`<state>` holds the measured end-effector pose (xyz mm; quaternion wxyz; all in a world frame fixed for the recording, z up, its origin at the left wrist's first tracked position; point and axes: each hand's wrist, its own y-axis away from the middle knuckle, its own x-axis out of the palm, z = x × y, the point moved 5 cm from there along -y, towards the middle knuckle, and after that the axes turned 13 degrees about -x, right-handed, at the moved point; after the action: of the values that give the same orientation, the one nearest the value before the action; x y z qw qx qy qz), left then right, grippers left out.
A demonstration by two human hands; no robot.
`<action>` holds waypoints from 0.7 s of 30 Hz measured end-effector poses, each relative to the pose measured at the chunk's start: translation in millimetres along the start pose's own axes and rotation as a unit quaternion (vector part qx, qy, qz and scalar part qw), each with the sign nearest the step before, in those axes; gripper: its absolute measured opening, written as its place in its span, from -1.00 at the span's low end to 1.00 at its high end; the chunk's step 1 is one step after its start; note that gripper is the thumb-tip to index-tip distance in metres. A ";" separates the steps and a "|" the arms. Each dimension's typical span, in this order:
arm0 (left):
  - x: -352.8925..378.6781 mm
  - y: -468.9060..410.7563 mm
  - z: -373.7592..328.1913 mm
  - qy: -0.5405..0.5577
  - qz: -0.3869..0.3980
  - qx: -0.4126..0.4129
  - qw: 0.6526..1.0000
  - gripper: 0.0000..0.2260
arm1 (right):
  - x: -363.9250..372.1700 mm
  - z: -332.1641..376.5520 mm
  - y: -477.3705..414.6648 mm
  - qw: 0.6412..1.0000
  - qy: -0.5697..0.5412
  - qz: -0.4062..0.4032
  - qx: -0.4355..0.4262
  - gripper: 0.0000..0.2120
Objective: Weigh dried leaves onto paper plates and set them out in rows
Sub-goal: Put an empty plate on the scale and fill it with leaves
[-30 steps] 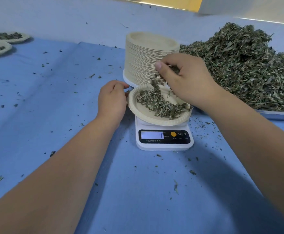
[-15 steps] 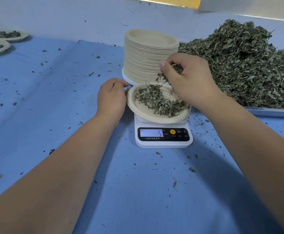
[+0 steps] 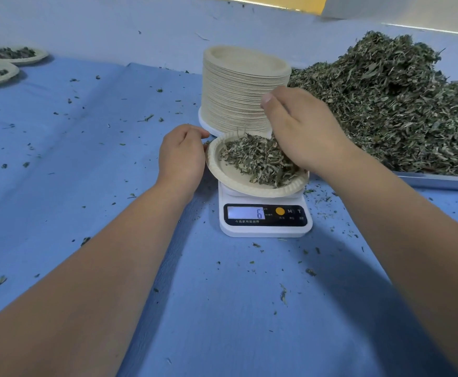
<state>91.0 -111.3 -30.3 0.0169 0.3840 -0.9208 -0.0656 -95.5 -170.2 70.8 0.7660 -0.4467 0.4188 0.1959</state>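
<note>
A paper plate [image 3: 230,183] holding dried leaves [image 3: 252,159] sits on a small white kitchen scale [image 3: 266,229] whose display shows 6. My right hand [image 3: 304,137] hangs over the plate's right side. Its fingers are bunched and reach down into the leaves, with the thumb on top and the fingertips hidden. My left hand [image 3: 181,156] lies beside the plate's left rim with loosely curled fingers, and I see nothing in it. Behind the scale stands a tall stack of empty paper plates [image 3: 238,96].
A large heap of dried leaves [image 3: 391,104] lies on a metal tray [image 3: 437,180] to the right. Two filled plates [image 3: 13,54] sit at the far left. Leaf crumbs are scattered over the blue cloth [image 3: 86,159].
My right hand has dropped from above the plate down to the leaves on it. The scale reading went from 5 to 6. My left hand has stayed put.
</note>
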 end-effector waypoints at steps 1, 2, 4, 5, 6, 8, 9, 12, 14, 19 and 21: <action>-0.1 0.2 -0.3 0.000 0.000 0.001 1.000 -0.74 | -1.0 -0.4 -1.3 1.000 -0.005 -0.007 0.003 -0.65; -0.2 0.5 -0.7 -0.001 0.001 0.003 1.000 -0.74 | -1.8 -1.2 -2.4 1.000 -0.008 -0.016 0.007 -0.66; -0.1 1.6 -1.6 -0.003 0.006 0.008 1.000 -0.74 | -5.8 -2.7 -4.1 0.998 -0.015 -0.051 0.012 -0.64; -0.2 2.0 -1.9 -0.003 0.007 0.009 1.000 -0.74 | -8.7 -3.4 -5.0 0.997 -0.021 -0.075 0.014 -0.62; -0.4 2.1 -2.0 -0.002 0.006 0.009 1.000 -0.74 | -12.0 -4.0 -5.5 0.995 -0.028 -0.098 0.013 -0.59; -0.6 1.8 -1.7 0.003 0.003 0.008 1.000 -0.72 | -17.5 -5.7 -5.6 0.990 -0.044 -0.134 0.013 -0.51; -0.6 1.6 -1.5 0.005 0.003 0.008 1.000 -0.71 | -19.9 -7.9 -5.4 0.988 -0.052 -0.148 0.016 -0.47; -0.4 2.1 -1.3 0.005 0.007 0.008 1.000 -0.74 | -29.6 -21.0 -1.2 0.979 -0.063 -0.193 0.030 -0.45; -0.6 2.6 -2.2 -0.002 0.005 0.011 1.000 -0.74 | -37.9 -35.7 2.5 0.975 -0.041 -0.214 0.041 -0.45; 0.2 4.0 -3.4 -0.006 0.009 0.018 1.000 -0.74 | -42.0 -91.1 21.0 0.976 0.088 -0.166 0.113 -0.48; 0.5 3.6 -3.4 -0.004 0.011 0.019 1.000 -0.71 | -33.0 -111.6 32.0 0.976 0.118 -0.082 0.163 -0.58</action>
<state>88.4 -109.5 -26.5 0.0065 0.3737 -0.9262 -0.0496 -188.0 -245.6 53.2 0.7871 -0.3686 0.4945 0.0079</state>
